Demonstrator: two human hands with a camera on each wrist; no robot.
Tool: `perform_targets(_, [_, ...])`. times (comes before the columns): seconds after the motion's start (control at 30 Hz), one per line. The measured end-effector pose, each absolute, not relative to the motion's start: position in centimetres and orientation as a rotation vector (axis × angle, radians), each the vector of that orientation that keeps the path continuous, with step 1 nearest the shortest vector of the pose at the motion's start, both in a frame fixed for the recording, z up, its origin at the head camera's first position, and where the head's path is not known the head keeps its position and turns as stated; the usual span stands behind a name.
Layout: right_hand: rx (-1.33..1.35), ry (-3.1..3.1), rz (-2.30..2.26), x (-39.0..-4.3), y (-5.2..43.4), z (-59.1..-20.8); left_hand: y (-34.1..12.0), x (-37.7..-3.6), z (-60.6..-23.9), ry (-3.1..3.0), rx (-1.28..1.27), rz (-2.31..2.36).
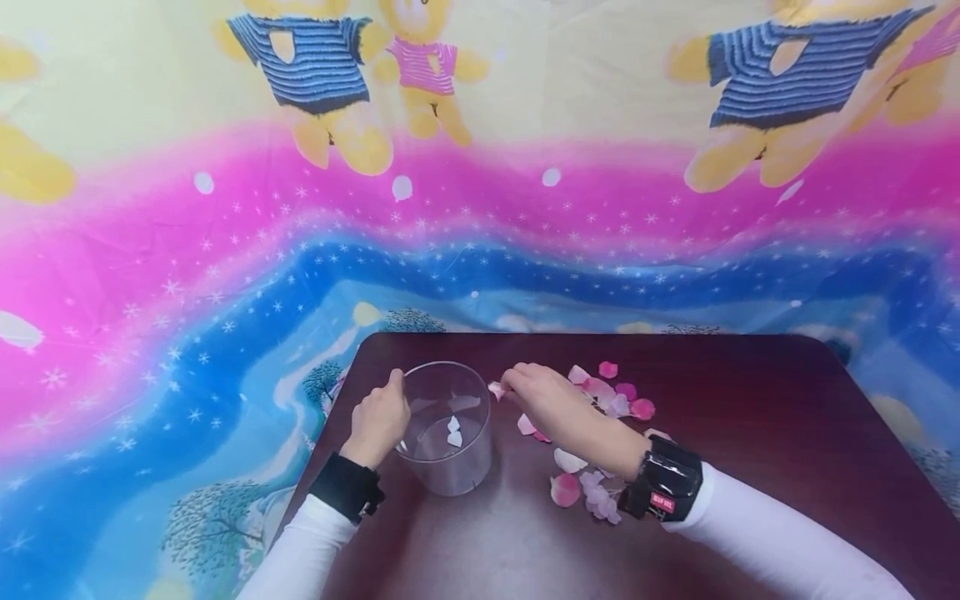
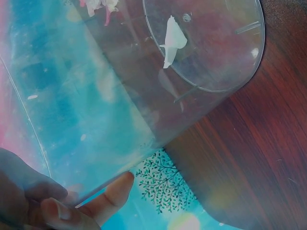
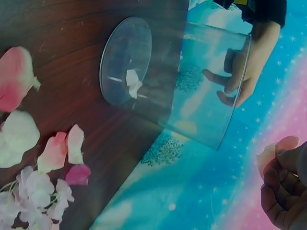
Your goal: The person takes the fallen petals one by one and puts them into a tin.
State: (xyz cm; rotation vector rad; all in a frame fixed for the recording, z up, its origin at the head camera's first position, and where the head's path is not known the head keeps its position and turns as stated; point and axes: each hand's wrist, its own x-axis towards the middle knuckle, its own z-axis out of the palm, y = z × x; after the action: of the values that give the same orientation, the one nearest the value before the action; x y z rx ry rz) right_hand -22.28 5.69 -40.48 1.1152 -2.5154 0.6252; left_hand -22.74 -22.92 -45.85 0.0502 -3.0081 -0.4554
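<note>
A clear plastic tub (image 1: pixel 452 479) stands on the dark wooden table (image 1: pixel 772 467), left of the middle. My left hand (image 1: pixel 378 417) grips its rim on the left side; in the left wrist view the thumb and fingers pinch the wall at the rim. White petals (image 1: pixel 454 433) lie on the bottom inside. My right hand (image 1: pixel 543 402) pinches a small pale pink petal (image 1: pixel 496 390) between thumb and fingertips, just outside the tub's right rim. In the right wrist view this petal (image 3: pixel 265 160) sticks out past the fingertips.
Loose pink and white petals (image 1: pixel 565 490) lie scattered right of the tub, partly under my right forearm. A cluster of pale blossoms (image 1: pixel 600 498) lies among them. Behind the table's far edge hangs a printed cloth (image 1: pixel 480 208) with bears and snowflakes.
</note>
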Motion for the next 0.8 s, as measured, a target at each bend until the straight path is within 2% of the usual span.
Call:
perform_targets(0.47, [1.234, -2.496, 0.536, -22.2, 1.7, -40.9, -22.9, -22.7, -45.6, -3.019, 0.06, -0.452])
perform_targets(0.8, [1.222, -2.512, 0.504, -22.6, -0.2, -41.4, -22.9, -22.7, -45.7, -3.01, 0.058, -0.46])
